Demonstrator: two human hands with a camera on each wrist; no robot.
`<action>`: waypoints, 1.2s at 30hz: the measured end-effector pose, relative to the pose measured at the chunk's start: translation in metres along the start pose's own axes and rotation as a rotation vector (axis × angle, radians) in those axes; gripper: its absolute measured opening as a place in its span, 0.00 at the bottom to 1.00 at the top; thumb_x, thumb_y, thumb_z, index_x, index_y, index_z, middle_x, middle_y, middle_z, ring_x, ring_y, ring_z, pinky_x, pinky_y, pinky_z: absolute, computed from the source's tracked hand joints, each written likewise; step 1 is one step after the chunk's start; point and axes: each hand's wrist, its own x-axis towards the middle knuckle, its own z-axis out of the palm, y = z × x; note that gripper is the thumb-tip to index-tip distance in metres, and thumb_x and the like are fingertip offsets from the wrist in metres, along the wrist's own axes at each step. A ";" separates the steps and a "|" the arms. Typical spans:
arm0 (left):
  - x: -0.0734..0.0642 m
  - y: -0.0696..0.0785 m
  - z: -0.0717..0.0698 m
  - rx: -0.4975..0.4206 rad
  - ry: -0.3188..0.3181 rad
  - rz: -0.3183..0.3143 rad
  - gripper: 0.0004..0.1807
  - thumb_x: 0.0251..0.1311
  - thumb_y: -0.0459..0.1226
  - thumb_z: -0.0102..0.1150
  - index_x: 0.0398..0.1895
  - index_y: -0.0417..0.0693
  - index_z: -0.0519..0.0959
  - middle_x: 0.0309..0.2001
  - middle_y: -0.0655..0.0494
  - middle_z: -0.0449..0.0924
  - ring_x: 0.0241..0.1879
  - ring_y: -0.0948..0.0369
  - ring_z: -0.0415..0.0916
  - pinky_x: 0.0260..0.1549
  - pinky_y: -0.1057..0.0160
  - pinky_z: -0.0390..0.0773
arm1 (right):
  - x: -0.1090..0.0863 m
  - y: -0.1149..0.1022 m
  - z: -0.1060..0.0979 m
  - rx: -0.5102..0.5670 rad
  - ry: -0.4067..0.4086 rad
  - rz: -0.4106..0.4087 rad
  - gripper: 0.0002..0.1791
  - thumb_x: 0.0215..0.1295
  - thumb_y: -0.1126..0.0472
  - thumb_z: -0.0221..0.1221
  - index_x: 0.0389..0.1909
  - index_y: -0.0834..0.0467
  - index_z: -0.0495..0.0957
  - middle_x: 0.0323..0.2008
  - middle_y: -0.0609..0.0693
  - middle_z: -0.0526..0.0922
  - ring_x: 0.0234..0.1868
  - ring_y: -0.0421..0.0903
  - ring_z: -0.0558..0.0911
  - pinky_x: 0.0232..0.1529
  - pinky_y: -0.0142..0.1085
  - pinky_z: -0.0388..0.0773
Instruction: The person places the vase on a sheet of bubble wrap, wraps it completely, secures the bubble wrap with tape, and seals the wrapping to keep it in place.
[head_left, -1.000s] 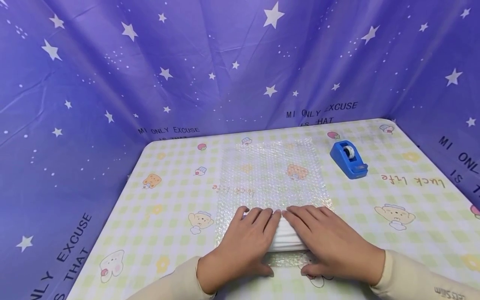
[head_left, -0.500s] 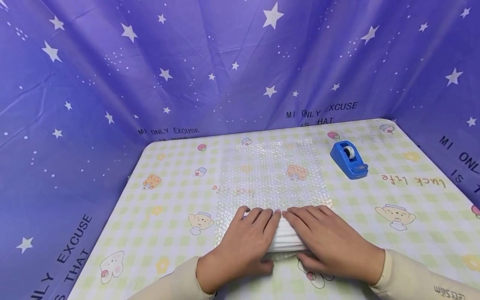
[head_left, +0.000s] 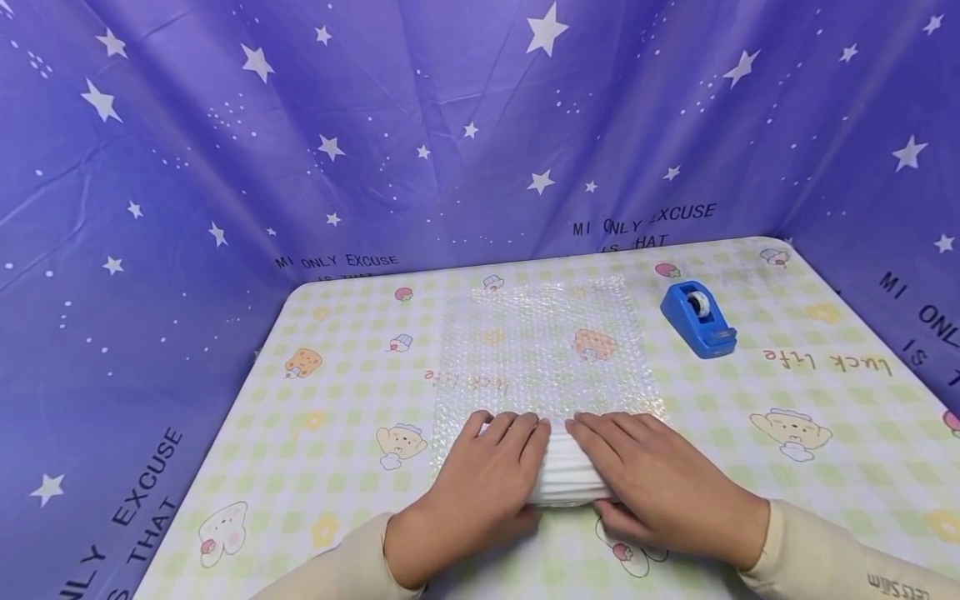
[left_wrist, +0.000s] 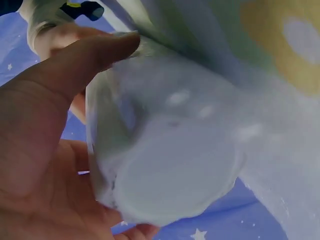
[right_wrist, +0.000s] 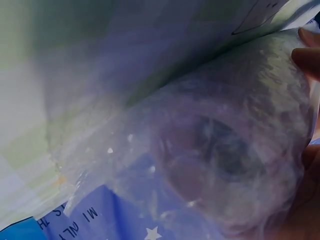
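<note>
A white ridged cup-like vessel (head_left: 572, 467) lies on its side at the near end of a bubble wrap sheet (head_left: 540, 333). My left hand (head_left: 483, 479) holds its left part, fingers over the top and thumb low on the near side. On the right part, my right hand (head_left: 660, 475) grips it likewise. The left wrist view shows a flat round white end (left_wrist: 175, 175) beside the thumb. A hollow round end (right_wrist: 220, 150) shows through clear film in the right wrist view. The near edge of the wrap is mostly hidden at the vessel's front.
A blue tape dispenser (head_left: 697, 321) with a roll in it stands at the back right. The table (head_left: 750, 517) has a green checked cover with cartoon prints. A purple star-patterned curtain (head_left: 450, 167) hangs behind and at both sides.
The wrap's near strip, which lay flat in front of the vessel, is now drawn up against it. My thumbs have moved in towards the vessel, and my left hand has shifted slightly left.
</note>
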 end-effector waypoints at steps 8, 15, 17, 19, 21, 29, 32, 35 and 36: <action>-0.002 -0.005 -0.004 -0.029 -0.007 -0.005 0.48 0.41 0.65 0.75 0.62 0.48 0.75 0.54 0.58 0.81 0.52 0.59 0.80 0.49 0.58 0.74 | -0.001 -0.002 -0.002 0.000 -0.059 0.027 0.55 0.51 0.36 0.72 0.75 0.59 0.65 0.67 0.53 0.76 0.62 0.49 0.78 0.59 0.50 0.78; -0.002 -0.007 -0.004 -0.068 0.015 0.011 0.48 0.40 0.65 0.77 0.61 0.47 0.77 0.53 0.58 0.84 0.50 0.60 0.83 0.50 0.59 0.78 | -0.002 -0.002 0.000 -0.001 -0.005 0.006 0.50 0.58 0.39 0.69 0.75 0.62 0.65 0.66 0.53 0.76 0.63 0.49 0.78 0.59 0.47 0.79; -0.002 -0.008 -0.004 -0.080 0.021 0.016 0.48 0.40 0.65 0.78 0.61 0.47 0.78 0.53 0.57 0.85 0.50 0.60 0.84 0.50 0.60 0.79 | -0.002 -0.002 0.000 0.005 0.007 -0.001 0.49 0.60 0.39 0.69 0.75 0.62 0.65 0.66 0.53 0.76 0.63 0.48 0.78 0.59 0.47 0.79; -0.002 -0.009 -0.004 -0.093 0.025 0.021 0.48 0.40 0.65 0.78 0.62 0.46 0.79 0.54 0.57 0.85 0.51 0.60 0.85 0.50 0.60 0.80 | -0.002 -0.001 0.000 0.009 0.013 -0.007 0.49 0.60 0.39 0.68 0.75 0.62 0.65 0.66 0.53 0.76 0.63 0.48 0.78 0.59 0.47 0.79; -0.002 -0.010 -0.004 -0.108 0.024 0.024 0.49 0.41 0.65 0.78 0.63 0.45 0.79 0.55 0.56 0.85 0.51 0.60 0.85 0.50 0.61 0.81 | -0.002 0.000 -0.001 0.013 0.013 -0.012 0.50 0.60 0.39 0.69 0.75 0.63 0.65 0.67 0.53 0.77 0.63 0.49 0.78 0.60 0.47 0.79; -0.001 -0.014 -0.006 -0.143 0.000 0.013 0.50 0.41 0.63 0.79 0.65 0.44 0.79 0.58 0.55 0.85 0.55 0.60 0.84 0.49 0.60 0.83 | 0.000 0.003 -0.001 0.026 0.008 -0.012 0.48 0.59 0.40 0.70 0.73 0.64 0.66 0.69 0.60 0.76 0.65 0.53 0.79 0.62 0.50 0.78; 0.000 -0.015 -0.006 -0.148 -0.008 0.011 0.50 0.41 0.63 0.80 0.65 0.44 0.79 0.59 0.54 0.85 0.56 0.60 0.84 0.50 0.61 0.83 | 0.001 0.005 -0.001 0.034 -0.005 -0.006 0.47 0.60 0.40 0.70 0.72 0.63 0.67 0.69 0.60 0.75 0.65 0.53 0.79 0.62 0.51 0.78; 0.001 -0.016 -0.006 -0.151 -0.016 0.011 0.51 0.41 0.63 0.79 0.66 0.44 0.78 0.60 0.54 0.84 0.57 0.60 0.84 0.51 0.61 0.83 | 0.002 0.006 -0.003 0.051 -0.029 0.009 0.47 0.61 0.39 0.69 0.73 0.62 0.67 0.69 0.59 0.75 0.66 0.53 0.79 0.62 0.51 0.78; 0.001 -0.016 -0.006 -0.151 -0.020 0.010 0.51 0.42 0.64 0.79 0.66 0.44 0.78 0.60 0.54 0.84 0.58 0.60 0.84 0.52 0.61 0.83 | 0.003 0.007 -0.003 0.059 -0.036 0.014 0.47 0.61 0.39 0.69 0.73 0.62 0.67 0.69 0.58 0.75 0.66 0.52 0.79 0.62 0.51 0.78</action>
